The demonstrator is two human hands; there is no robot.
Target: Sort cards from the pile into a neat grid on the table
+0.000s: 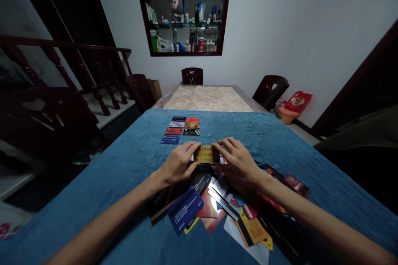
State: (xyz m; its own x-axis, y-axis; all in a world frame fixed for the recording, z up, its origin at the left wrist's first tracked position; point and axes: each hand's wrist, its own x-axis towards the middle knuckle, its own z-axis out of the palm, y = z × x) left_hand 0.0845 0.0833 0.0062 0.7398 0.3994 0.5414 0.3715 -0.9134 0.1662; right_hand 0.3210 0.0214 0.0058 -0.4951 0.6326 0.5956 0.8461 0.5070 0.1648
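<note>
A gold card (206, 154) is held upright by its two short ends, its printed face turned toward me. My left hand (179, 162) pinches the left end between thumb and fingers. At the opposite end, my right hand (238, 161) grips it the same way, with its thumb partly hidden. Under and in front of both hands lies a loose pile of cards, among them a blue card (186, 210), an orange-yellow card (251, 227) and a white card (245, 238). Farther off, several cards sit in two columns, including a blue one (170, 139) and a red one (192, 120).
A blue cloth (137, 165) covers the near part of the table; a patterned top (205, 97) shows beyond it. Dark wooden chairs (271, 91) stand around. A wall niche (186, 25) holds a plush toy and bottles. An orange bin (287, 116) is on the right floor.
</note>
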